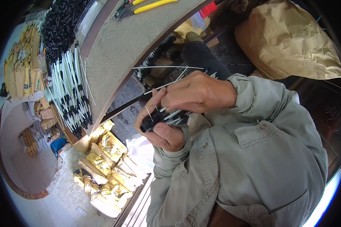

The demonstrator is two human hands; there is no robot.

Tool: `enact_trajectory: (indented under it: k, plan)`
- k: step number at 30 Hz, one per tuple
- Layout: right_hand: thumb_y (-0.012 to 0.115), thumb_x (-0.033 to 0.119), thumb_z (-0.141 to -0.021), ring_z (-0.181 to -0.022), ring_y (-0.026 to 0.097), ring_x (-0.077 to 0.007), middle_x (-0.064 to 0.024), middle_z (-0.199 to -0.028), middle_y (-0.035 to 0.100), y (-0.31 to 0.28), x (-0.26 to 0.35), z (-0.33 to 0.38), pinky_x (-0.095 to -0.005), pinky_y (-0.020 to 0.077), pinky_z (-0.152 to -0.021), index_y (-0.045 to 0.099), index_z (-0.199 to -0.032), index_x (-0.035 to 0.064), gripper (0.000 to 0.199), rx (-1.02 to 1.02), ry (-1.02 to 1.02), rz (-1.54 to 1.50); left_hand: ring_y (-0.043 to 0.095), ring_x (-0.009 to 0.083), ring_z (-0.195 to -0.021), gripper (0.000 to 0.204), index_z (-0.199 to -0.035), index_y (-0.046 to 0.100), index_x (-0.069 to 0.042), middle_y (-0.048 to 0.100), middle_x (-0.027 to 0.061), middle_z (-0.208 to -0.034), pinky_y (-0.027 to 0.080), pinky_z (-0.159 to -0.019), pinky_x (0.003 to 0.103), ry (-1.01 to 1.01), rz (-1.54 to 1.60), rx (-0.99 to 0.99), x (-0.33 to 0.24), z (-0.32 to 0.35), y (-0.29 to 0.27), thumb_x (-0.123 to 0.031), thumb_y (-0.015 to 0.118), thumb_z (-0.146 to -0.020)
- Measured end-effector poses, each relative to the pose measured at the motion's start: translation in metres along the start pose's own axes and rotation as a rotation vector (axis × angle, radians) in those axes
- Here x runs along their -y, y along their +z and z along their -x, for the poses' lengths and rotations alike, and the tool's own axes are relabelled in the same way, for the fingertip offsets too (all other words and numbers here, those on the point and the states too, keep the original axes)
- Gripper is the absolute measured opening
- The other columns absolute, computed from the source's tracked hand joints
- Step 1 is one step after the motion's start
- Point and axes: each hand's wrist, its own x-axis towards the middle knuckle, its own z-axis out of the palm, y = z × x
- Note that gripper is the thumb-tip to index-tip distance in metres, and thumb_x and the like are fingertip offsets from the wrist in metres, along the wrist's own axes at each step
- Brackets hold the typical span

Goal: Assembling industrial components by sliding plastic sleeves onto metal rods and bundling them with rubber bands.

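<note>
My left hand is curled around a bundle of thin white rods with black parts among them. A short black ribbed, tube-like piece shows between its thumb and fingers. My right hand lies over the bundle, its fingers bent and close to the left fingertips. What the right fingers pinch is hidden. A few long white rods stick out past the right hand toward the table edge.
On the curved table lie a pile of white rods with black ends, a heap of small black parts and yellow-handled pliers. Yellow wrapped packages sit below left. A large brown paper bag stands at upper right.
</note>
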Motion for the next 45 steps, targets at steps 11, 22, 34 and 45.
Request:
enact_trajectory:
  k: [11,22,34,45]
  plan:
    - [0.062,-0.001,-0.076,-0.068,0.059,-0.0307,-0.0123,-0.081,0.058,-0.012,0.015,0.003,-0.0321,0.0483,-0.059,0.059,-0.091,0.0026,0.016,0.066,0.032,-0.008,0.059,0.0339,-0.096,0.02,-0.098,0.034,0.002,0.058,0.0259,-0.096,0.038,-0.095,0.051,0.082,0.145,0.069,-0.001,-0.006,0.004,-0.005,0.047,-0.084]
    - [0.062,0.004,-0.081,-0.073,0.05,-0.0113,-0.0061,-0.081,0.054,-0.015,0.027,0.019,-0.0239,0.0395,-0.064,0.055,-0.083,-0.0004,0.008,0.019,0.538,-0.334,0.058,0.0334,-0.101,0.029,-0.099,0.037,-0.001,0.06,0.0186,-0.097,0.034,-0.099,0.049,0.084,0.134,0.083,-0.004,-0.001,0.0,0.007,0.055,-0.078]
    - [0.047,0.028,-0.093,-0.087,0.056,-0.0107,-0.0063,-0.092,0.062,-0.023,-0.113,0.011,-0.0227,0.0423,-0.078,0.059,-0.1,-0.0032,0.034,0.164,0.542,0.066,0.052,0.039,-0.111,0.026,-0.095,0.036,-0.004,0.063,0.0185,-0.09,0.017,-0.106,0.051,0.041,0.179,0.205,-0.01,0.012,-0.02,0.007,0.053,-0.079]
    - [0.064,0.005,-0.078,-0.081,0.06,-0.0203,-0.0112,-0.087,0.063,0.014,-0.022,-0.021,-0.0293,0.0446,-0.072,0.062,-0.098,-0.0028,0.021,0.439,0.256,-0.304,0.042,0.0364,-0.122,0.026,-0.093,0.039,-0.006,0.061,0.0201,-0.106,-0.005,-0.107,0.049,-0.003,0.01,0.006,-0.004,0.018,-0.049,0.006,0.055,-0.077]
